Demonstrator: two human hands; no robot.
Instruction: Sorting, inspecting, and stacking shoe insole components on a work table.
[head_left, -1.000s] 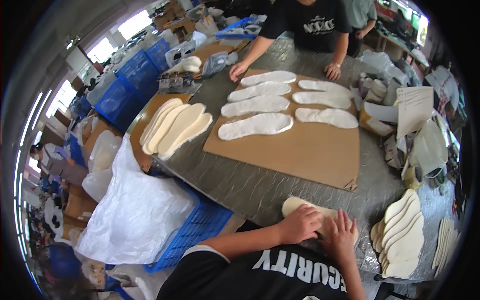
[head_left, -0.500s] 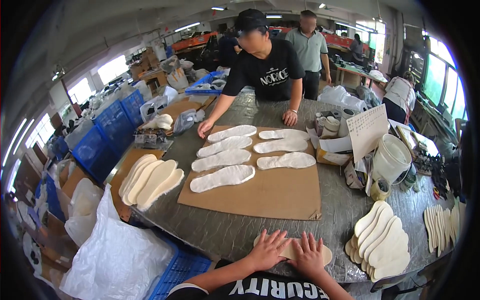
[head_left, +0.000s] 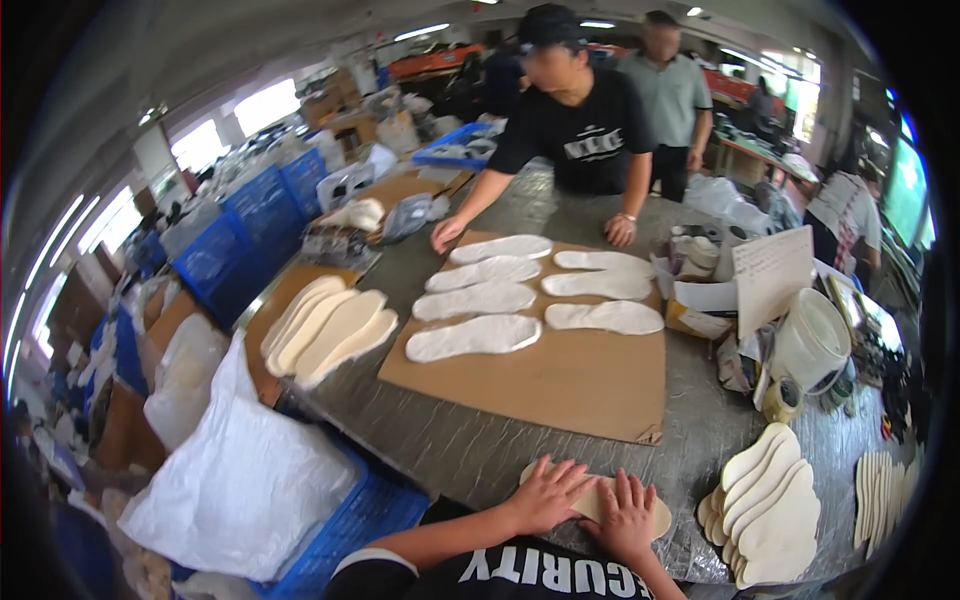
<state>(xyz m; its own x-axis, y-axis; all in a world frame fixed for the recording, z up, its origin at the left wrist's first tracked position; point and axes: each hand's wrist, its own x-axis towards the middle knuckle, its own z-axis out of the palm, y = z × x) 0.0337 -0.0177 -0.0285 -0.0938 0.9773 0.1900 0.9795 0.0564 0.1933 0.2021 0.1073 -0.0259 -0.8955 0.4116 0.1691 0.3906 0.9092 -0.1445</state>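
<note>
A cream insole (head_left: pixel 661 518) lies flat at the table's near edge. Across its left part rests my left hand (head_left: pixel 543 497), fingers stretched out and palm down. My right hand (head_left: pixel 622 512) lies flat on the same insole just beside it, also with fingers extended. Both hands cover much of the insole's middle. Beyond them, a brown cardboard sheet (head_left: pixel 540 395) carries two columns of fluffy white insoles (head_left: pixel 473 339). To the right of my hands is a fanned pile of cream insoles (head_left: pixel 775 520).
Another cream insole pile (head_left: pixel 340 325) sits at the table's left. A co-worker (head_left: pixel 590 130) leans over the far side, one hand by the cardboard. At right stand a white bucket (head_left: pixel 812 340) and a paper sign (head_left: pixel 773 278). A white plastic bag (head_left: pixel 245 470) covers a blue crate (head_left: pixel 385 515).
The view has turned a little, so the table and the far co-worker sit farther right in the picture. Both my hands stay flat on the insole.
</note>
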